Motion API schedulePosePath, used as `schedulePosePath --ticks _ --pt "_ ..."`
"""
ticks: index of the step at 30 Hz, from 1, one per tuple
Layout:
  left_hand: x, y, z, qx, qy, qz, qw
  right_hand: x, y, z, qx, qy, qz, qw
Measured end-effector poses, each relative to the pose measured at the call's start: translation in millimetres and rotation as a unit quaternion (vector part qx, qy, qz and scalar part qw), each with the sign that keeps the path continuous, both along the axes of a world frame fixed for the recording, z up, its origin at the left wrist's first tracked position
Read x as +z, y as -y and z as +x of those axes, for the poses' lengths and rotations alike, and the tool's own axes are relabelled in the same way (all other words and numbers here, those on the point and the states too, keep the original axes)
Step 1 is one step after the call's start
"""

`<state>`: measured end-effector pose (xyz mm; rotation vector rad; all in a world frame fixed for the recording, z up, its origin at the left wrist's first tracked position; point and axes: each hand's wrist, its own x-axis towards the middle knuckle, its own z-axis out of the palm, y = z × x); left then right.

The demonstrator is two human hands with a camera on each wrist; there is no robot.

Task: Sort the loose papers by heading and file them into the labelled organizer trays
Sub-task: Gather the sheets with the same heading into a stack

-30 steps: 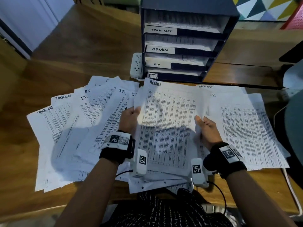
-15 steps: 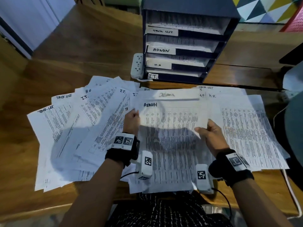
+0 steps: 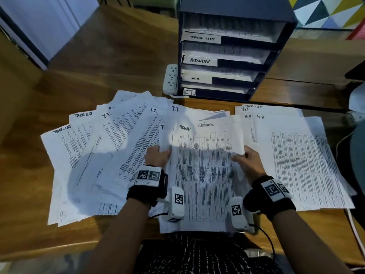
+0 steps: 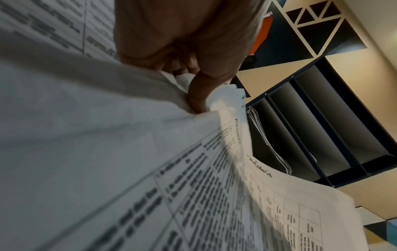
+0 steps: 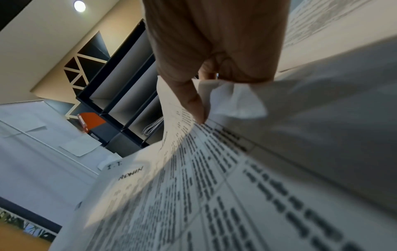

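Wooden desk (image 3: 122,56) strewn with papers — both hands pinch the ADMIN sheets (image 3: 203,175) by the side edges, left hand (image 3: 157,156), right hand (image 3: 247,163); ADMIN tray (image 3: 227,56) straight ahead, long axis pointing to it.

Printed table text on the ADMIN sheets (image 3: 203,171) is too blurred to read. Beneath these sheets, lower papers are mostly covered. Behind them, organizer (image 3: 227,48) tray contents are indistinct.

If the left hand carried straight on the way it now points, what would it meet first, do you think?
The left hand, gripping the ADMIN sheets, points away toward the organizer. It would probably first cross the I.T. papers, then reach the power strip or the organizer's lowest tray; depth is unclear.
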<state>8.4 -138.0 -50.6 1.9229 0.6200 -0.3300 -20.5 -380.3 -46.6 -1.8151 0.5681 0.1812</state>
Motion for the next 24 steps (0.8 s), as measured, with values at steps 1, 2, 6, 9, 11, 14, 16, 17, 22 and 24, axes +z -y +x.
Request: schedulePosePath --ticks 1,2,6,9,11,14,16,17,22,24 --pt "-2 -1 -1 0.011 0.004 -0.007 1.0 0 1 0 -0.008 0.005 0.012 1.0" --pt "0 -1 -3 0.033 0.012 -0.023 0.999 1 3 0 -0.021 0.014 0.02 0.999" --pt "7 -5 1 0.044 0.051 0.007 0.998 -1 12 -1 -0.062 0.068 -0.001 0.996" --pt "7 -11 10 0.06 0.071 0.01 0.996 -1 19 -3 -0.052 0.083 -0.063 0.993" --pt "4 -19 15 0.062 0.077 0.03 0.995 2 25 -7 -0.061 0.081 -0.086 0.991" --pt "2 -27 21 0.094 0.072 0.033 0.992 -1 37 -12 -0.068 0.059 -0.063 0.994" --pt "4 -29 25 0.114 0.071 0.026 0.991 -1 39 -17 -0.056 0.06 -0.053 0.995" --pt "4 -31 28 0.115 0.073 0.025 0.99 -4 40 -19 -0.053 0.063 -0.05 0.995" --pt "7 -34 29 0.125 0.133 -0.034 0.983 -10 43 -24 -0.031 0.044 0.005 0.999" --pt "11 -33 26 0.114 0.145 -0.019 0.983 -9 39 -26 -0.006 0.021 0.058 0.998"
